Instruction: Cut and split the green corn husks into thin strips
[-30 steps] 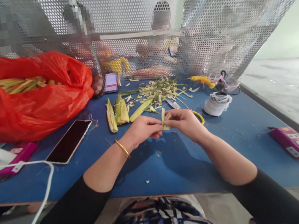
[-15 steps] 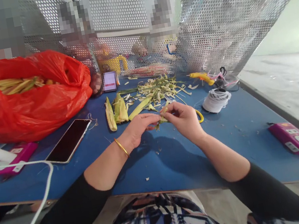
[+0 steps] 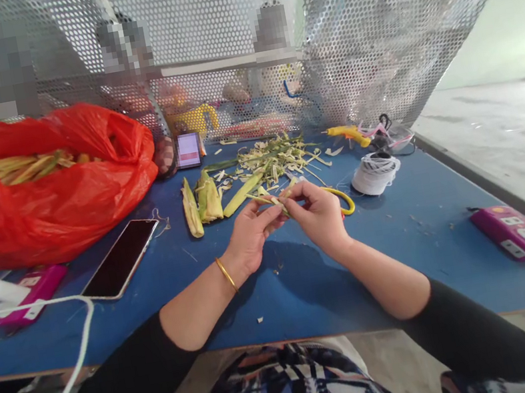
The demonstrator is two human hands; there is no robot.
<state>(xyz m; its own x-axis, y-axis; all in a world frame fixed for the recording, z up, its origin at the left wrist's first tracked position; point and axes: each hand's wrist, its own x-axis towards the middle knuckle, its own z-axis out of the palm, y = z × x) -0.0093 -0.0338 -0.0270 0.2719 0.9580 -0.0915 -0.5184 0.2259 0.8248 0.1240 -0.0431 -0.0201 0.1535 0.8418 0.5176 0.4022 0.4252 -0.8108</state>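
Note:
My left hand (image 3: 251, 232), with a gold bangle at the wrist, pinches a small strip of pale green husk (image 3: 280, 201) between thumb and fingers. My right hand (image 3: 317, 215) grips the same strip from the other side, fingertips close to the left thumb. Both hands are held just above the blue table, and the fingers partly hide the strip. Beyond them lies a long yellow-green husk (image 3: 243, 193). Two folded husk bundles (image 3: 208, 196) are to its left. A yellow loop handle (image 3: 346, 199), perhaps of scissors, shows behind my right hand.
Husk scraps (image 3: 276, 159) are heaped towards the perforated screen (image 3: 220, 14). A red plastic bag (image 3: 108, 213) of husks and a phone (image 3: 121, 258) lie left. White thread (image 3: 375, 174), a yellow tool (image 3: 349, 134) and a purple packet (image 3: 520, 232) lie right. A white cable (image 3: 76, 365) crosses the left edge.
My left hand has turned, its flat fingers now curled with the thumb pressing on the strip. The strip shows more between my hands. The whole view has shifted slightly.

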